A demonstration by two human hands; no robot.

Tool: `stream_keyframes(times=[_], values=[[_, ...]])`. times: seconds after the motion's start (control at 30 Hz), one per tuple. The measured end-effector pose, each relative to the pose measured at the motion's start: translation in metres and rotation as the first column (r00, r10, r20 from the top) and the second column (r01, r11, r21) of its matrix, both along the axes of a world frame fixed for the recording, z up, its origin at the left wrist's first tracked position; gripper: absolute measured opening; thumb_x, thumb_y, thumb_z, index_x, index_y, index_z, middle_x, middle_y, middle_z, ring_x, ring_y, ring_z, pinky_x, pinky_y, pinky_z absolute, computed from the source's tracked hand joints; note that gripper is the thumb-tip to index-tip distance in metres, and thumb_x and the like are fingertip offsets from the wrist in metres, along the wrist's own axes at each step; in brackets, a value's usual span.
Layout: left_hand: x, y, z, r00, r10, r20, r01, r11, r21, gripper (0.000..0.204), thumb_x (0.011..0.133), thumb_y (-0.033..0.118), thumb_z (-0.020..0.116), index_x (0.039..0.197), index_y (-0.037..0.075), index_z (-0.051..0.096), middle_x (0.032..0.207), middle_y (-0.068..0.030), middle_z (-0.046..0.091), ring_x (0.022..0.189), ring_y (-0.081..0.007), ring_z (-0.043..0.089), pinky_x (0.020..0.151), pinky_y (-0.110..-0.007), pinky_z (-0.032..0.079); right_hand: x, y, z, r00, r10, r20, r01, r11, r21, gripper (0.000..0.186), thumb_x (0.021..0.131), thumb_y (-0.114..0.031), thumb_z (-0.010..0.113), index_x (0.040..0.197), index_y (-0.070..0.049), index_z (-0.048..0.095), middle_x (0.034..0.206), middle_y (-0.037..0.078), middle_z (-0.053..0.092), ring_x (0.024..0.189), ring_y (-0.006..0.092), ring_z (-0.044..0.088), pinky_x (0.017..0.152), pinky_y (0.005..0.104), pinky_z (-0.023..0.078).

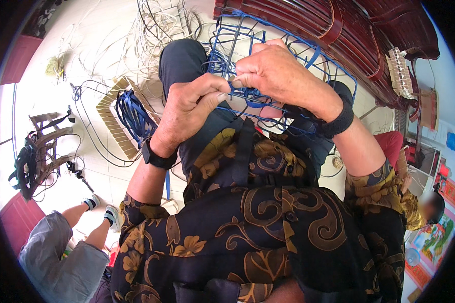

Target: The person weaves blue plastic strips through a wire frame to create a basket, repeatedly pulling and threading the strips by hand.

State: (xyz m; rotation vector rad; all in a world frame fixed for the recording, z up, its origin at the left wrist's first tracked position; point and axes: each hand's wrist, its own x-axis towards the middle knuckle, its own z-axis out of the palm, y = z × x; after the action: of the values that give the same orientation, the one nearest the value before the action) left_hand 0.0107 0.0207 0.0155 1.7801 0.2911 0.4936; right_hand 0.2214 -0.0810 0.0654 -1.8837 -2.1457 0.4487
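A wire basket frame [338,66], partly wrapped in blue strip, rests across my knees. My left hand [194,108] is closed in a pinch on a blue strip [255,104] at the near side of the frame. Right beside it, my right hand [278,73] pinches the same strip, thumb and fingertips pressed together; the two thumbs almost meet. More blue strip [218,63] hangs in loose loops within the frame, behind the hands. Part of the frame is hidden by my hands and wrists.
Left of my knee, a bundle of blue strips [135,115] lies on a tan woven piece [106,113]. Tangled pale strips [121,45] cover the floor ahead. A dark red wooden bench [308,22] stands at the far right. People sit nearby, at lower left and right.
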Motion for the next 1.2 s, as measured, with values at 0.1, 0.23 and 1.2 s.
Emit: stream_keyframes(times=[0.1, 0.23, 1.2], values=[[-0.001, -0.002, -0.001, 1.0, 0.008, -0.019, -0.009, 1.0, -0.018, 0.008, 0.094, -0.002, 0.063, 0.1, 0.0, 0.068, 0.086, -0.006, 0.07, 0.074, -0.0119, 0.064, 0.069, -0.027, 0.051, 0.0, -0.006, 0.005, 1.0, -0.007, -0.003, 0.007, 1.0, -0.008, 0.021, 0.093, -0.031, 0.065, 0.081, -0.014, 0.069, 0.068, 0.004, 0.057, 0.082, 0.0255, 0.057, 0.089, 0.0407, 0.037], [-0.001, -0.005, -0.002, 0.999, 0.053, 0.005, -0.053, 0.998, 0.046, 0.009, 0.094, -0.001, 0.065, 0.102, 0.001, 0.068, 0.084, -0.0055, 0.07, 0.074, -0.0099, 0.062, 0.068, -0.026, 0.05, -0.005, -0.018, 0.01, 0.998, -0.07, -0.005, 0.07, 0.996, 0.061, 0.022, 0.093, -0.033, 0.065, 0.079, -0.016, 0.071, 0.07, 0.006, 0.063, 0.084, 0.0282, 0.061, 0.088, 0.0452, 0.04], [0.014, -0.008, 0.037, 0.946, 0.006, -0.324, -0.018, 0.999, -0.033, 0.021, 0.091, 0.002, 0.057, 0.109, 0.0, 0.067, 0.069, -0.0055, 0.062, 0.067, -0.0098, 0.059, 0.061, -0.028, 0.047, -0.001, -0.021, 0.019, 0.996, -0.044, -0.073, 0.062, 0.961, 0.271, 0.014, 0.086, -0.023, 0.067, 0.077, -0.013, 0.071, 0.073, 0.007, 0.066, 0.088, 0.0272, 0.063, 0.091, 0.0442, 0.039]])
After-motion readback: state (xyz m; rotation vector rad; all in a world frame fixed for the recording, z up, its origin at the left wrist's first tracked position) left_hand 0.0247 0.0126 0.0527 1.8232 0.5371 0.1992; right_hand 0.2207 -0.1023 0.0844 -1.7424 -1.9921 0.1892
